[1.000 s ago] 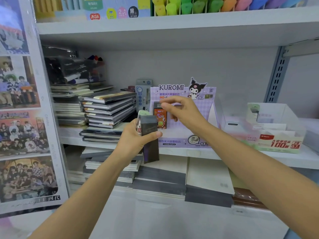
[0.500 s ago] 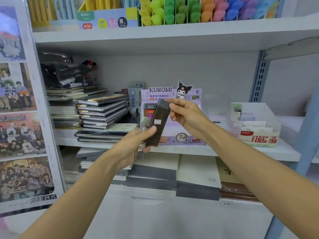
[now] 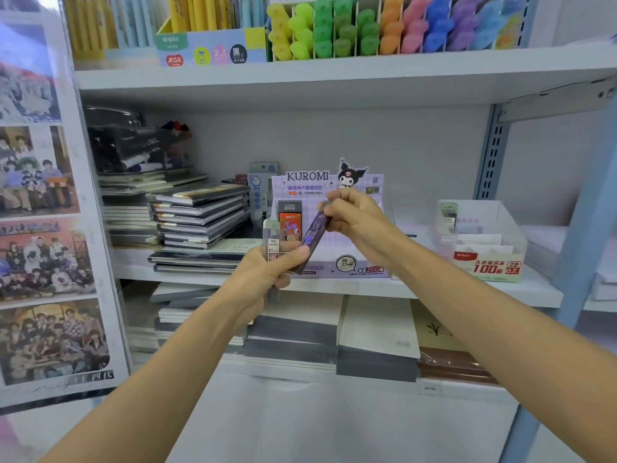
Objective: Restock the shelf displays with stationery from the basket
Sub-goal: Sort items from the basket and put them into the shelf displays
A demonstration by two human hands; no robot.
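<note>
Partly, left hand (image 3: 263, 282) and right hand (image 3: 362, 225) hide the blurred purple case (image 3: 315, 233).

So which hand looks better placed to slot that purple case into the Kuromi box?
Probably the right: the right hand pinches the top of the purple case just in front of the Kuromi box, while the left hand, lower down, grips a clear case.

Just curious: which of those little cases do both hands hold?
The dark purple case, tilted between left hand and right hand. The clear case is in the left alone; the orange case stands in the box.
</note>
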